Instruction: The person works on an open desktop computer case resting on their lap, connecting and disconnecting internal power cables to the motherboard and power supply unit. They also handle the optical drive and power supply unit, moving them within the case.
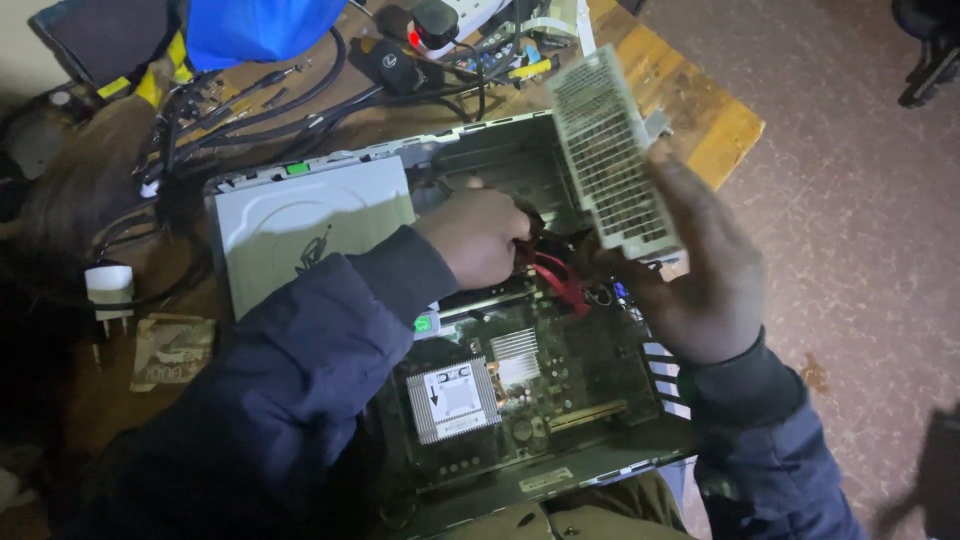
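While bent over open case (560, 470) on tabletop (700, 110): left hand (480, 235) reached inside, fingers closed on red cable (555, 275) near case middle. Right hand (700, 270) at case's right side, fingers wrapped round lower end of white vented panel (610, 150), held tilted above case. Heatsink (452, 400) and board (560, 380) exposed below. Drive (310, 225) at left, tangled black cables (300, 100) behind.

Head camera, 1 view: looks steeply down, close over an open computer case (520, 400) on a wooden table (720, 120).
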